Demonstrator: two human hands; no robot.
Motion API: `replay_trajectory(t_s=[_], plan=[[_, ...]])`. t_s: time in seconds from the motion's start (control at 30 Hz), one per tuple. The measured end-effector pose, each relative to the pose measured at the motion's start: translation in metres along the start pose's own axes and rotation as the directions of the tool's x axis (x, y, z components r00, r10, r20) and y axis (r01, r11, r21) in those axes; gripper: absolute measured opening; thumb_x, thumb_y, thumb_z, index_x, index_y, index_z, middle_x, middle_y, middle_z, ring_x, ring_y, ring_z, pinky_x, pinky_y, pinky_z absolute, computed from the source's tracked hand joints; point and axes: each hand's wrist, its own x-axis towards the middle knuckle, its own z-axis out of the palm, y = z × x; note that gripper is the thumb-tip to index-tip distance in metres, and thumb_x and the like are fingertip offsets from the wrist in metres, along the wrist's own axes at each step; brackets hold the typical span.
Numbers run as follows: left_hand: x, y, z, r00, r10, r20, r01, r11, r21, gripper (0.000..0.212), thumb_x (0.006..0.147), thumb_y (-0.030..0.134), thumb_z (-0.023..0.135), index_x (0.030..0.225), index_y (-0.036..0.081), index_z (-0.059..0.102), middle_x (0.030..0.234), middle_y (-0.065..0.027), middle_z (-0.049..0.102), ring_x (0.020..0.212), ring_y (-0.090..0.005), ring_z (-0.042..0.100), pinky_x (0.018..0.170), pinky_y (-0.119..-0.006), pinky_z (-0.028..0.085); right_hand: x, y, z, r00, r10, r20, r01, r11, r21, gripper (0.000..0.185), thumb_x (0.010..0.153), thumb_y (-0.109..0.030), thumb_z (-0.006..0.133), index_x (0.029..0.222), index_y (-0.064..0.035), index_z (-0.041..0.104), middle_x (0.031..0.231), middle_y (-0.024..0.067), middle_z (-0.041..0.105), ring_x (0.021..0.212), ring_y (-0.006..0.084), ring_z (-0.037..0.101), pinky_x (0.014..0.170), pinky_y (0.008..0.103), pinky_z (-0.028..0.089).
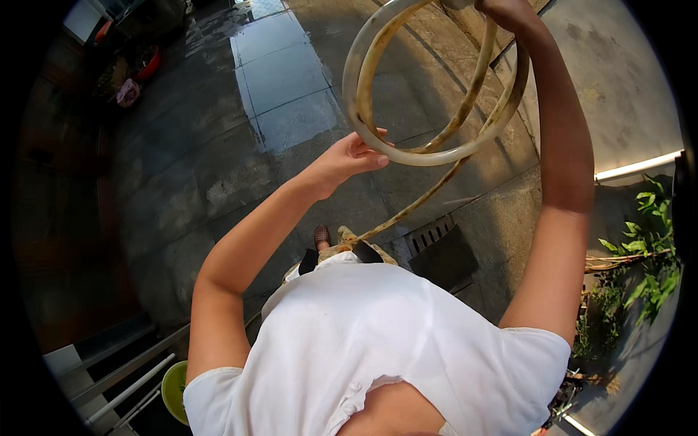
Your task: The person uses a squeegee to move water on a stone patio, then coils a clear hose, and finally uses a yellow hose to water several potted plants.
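A coiled, translucent plastic hose [436, 158] with brown stains hangs in several loops in front of me. My left hand [354, 158] grips the lower left of the loops between thumb and fingers. At the top edge of the view, my right hand [504, 11] is closed on the upper part of the coil; its fingers are partly cut off by the frame. One length of the hose runs from the coil down to the left and passes out of sight near my waist.
Stone paving [229, 163] spreads around me, with a wet, shiny strip [289, 71] ahead. A drain grate [431, 237] lies near my feet. Green plants [649, 272] stand at the right, a red basin [148, 64] at the upper left, a yellow-green bucket [173, 393] and rails [131, 388] at the lower left.
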Motion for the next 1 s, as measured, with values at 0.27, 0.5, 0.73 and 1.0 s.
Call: replay_trajectory(t_s=[0.27,0.5,0.73,1.0], plan=[[0.043,-0.044,-0.062,0.992,-0.123,-0.018,0.118,0.888,0.444,0.071,0.085,0.038,0.069,0.14,0.005,0.039,0.132,-0.0177,0.052,0.121,-0.0283,0.051,0.1,-0.041,0.043,0.025,-0.016,-0.069,0.941,-0.243,-0.234,0.242,0.97,-0.035,0.048,0.068,-0.007,0.062,0.116,-0.0034,0.062,0.08,0.0121,0.067,0.07,0.0221,0.063,0.065,0.0342,0.049],[0.064,-0.084,-0.066,0.996,0.078,-0.054,-0.047,0.9,0.433,0.108,0.075,0.041,0.078,0.15,0.004,0.01,0.151,-0.0225,0.022,0.14,-0.0337,0.024,0.112,-0.042,0.027,-0.01,-0.043,-0.063,0.95,-0.299,0.089,0.111,0.591,0.799,0.067,0.075,-0.011,0.071,0.137,-0.0032,0.046,0.085,-0.0018,0.059,0.073,0.0062,0.054,0.062,0.0229,0.044],[0.127,-0.113,-0.057,0.994,0.066,-0.089,-0.019,0.895,0.445,0.124,0.07,0.044,0.082,0.151,0.012,-0.006,0.157,-0.0173,0.004,0.145,-0.032,0.005,0.116,-0.043,0.016,-0.04,-0.067,-0.048,0.798,-0.48,0.364,0.397,0.874,0.281,0.067,0.08,-0.008,0.069,0.141,-0.017,0.042,0.089,0.0027,0.06,0.082,0.0151,0.059,0.074,0.0322,0.05],[0.201,-0.065,-0.048,0.927,0.336,0.168,-0.373,0.763,0.528,0.116,0.066,0.045,0.082,0.151,0.008,0.011,0.151,-0.0216,0.023,0.141,-0.0349,0.021,0.114,-0.043,0.024,-0.144,-0.127,-0.019,0.691,-0.439,0.574,0.67,0.686,-0.282,0.055,0.084,-0.01,0.062,0.134,-0.0292,0.049,0.088,0.0053,0.063,0.083,0.0216,0.067,0.069,0.0366,0.051]])
